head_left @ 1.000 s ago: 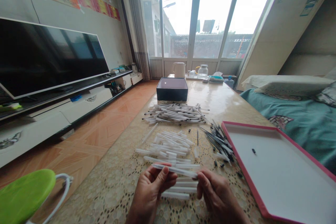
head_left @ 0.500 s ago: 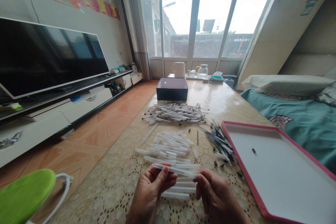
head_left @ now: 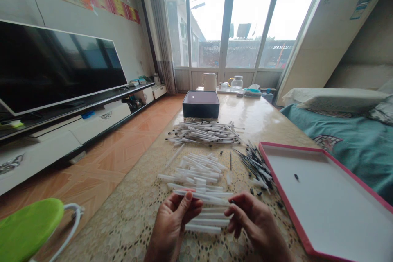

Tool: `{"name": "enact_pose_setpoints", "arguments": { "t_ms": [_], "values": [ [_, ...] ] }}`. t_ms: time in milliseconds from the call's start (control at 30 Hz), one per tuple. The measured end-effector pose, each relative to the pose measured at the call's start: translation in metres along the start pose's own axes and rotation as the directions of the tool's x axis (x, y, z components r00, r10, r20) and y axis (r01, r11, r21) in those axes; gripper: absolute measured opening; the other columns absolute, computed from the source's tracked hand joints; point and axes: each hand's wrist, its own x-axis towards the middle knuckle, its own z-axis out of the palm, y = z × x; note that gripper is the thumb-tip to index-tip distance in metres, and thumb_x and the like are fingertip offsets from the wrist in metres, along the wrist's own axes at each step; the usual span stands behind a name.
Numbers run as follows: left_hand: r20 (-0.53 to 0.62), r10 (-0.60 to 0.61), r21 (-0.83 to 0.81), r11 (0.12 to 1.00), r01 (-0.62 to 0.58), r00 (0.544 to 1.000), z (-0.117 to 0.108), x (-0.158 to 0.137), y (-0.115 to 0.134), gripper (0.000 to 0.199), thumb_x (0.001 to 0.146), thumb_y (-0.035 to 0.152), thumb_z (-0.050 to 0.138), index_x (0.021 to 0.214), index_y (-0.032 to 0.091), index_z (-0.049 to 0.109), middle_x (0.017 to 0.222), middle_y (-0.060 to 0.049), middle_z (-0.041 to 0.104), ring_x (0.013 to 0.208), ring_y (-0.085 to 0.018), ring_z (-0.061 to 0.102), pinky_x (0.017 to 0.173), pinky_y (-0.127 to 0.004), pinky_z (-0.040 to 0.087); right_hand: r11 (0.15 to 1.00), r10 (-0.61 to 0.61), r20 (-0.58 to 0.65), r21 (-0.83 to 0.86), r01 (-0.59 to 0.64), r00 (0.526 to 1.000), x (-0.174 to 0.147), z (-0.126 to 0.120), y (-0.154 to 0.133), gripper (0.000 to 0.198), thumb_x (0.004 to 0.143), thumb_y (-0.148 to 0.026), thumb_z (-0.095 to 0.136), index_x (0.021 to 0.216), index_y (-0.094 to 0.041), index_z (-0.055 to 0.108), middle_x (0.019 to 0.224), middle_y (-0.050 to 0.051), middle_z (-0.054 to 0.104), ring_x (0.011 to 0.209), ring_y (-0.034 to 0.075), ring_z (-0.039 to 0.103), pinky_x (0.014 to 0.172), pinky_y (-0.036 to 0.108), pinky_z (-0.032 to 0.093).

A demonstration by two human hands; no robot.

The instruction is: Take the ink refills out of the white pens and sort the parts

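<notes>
My left hand [head_left: 179, 213] pinches a white translucent pen barrel [head_left: 211, 198] between thumb and fingers, its far end pointing right. By the barrel's right end is my right hand [head_left: 248, 217], thumb and forefinger closed around a small black pen plug [head_left: 232, 202]. Beneath and beyond my hands lie several loose white barrels [head_left: 207, 228] and a pile of them [head_left: 199, 168]. Farther back is a heap of pens with black tips [head_left: 205, 132]. Black-tipped refills [head_left: 256, 163] and loose black plugs [head_left: 259, 193] lie to the right.
A pink-rimmed white box lid [head_left: 325, 196] lies on the right of the patterned table [head_left: 129, 213], one black piece inside. A dark box [head_left: 201, 109] stands beyond the pens, with a jug [head_left: 209, 81] and glass pitcher [head_left: 237, 83] behind. A green stool [head_left: 30, 223] is at left.
My right hand has drawn slightly away from the barrel's right end, its fingers opening a little and the black plug showing. My left hand has shifted slightly left with the barrel.
</notes>
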Motion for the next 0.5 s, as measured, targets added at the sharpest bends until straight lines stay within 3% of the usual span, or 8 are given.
{"name": "enact_pose_setpoints", "arguments": {
  "t_ms": [133,333,500],
  "values": [
    [0.009,-0.008,0.019,1.0,0.007,1.0,0.0042,-0.0017,0.0022,0.028,0.053,0.027,0.082,0.073,0.012,0.069,0.062,-0.004,0.07,0.059,-0.015,0.067,0.058,-0.022,0.055,0.982,0.099,0.045,0.155,-0.105,0.994,0.0026,0.0018,-0.0032,0.039,0.072,-0.052,0.064,0.086,-0.02,0.047,0.074,-0.001,0.056,0.051,0.01,0.056,0.033,0.016,0.041],
    [-0.004,0.03,0.056,0.998,-0.03,1.0,0.0071,-0.0033,0.0001,0.028,0.053,0.029,0.082,0.072,0.012,0.07,0.06,-0.004,0.07,0.057,-0.017,0.067,0.057,-0.024,0.055,0.986,0.151,0.023,0.071,-0.152,0.988,0.0041,-0.0004,-0.0003,0.04,0.074,-0.056,0.061,0.07,-0.018,0.048,0.054,-0.009,0.04,0.036,0.001,0.026,0.032,0.014,0.021],
    [0.049,-0.003,0.044,0.999,0.001,0.999,0.0036,-0.0022,0.0003,0.023,0.058,0.026,0.08,0.074,0.012,0.069,0.062,-0.004,0.07,0.06,-0.016,0.067,0.06,-0.023,0.055,0.971,0.191,0.068,0.134,-0.198,0.979,0.0053,0.0001,0.0022,0.043,0.071,-0.059,0.06,0.069,-0.018,0.046,0.05,-0.01,0.041,0.031,0.0,0.021,0.029,0.014,0.017]
  ]
}}
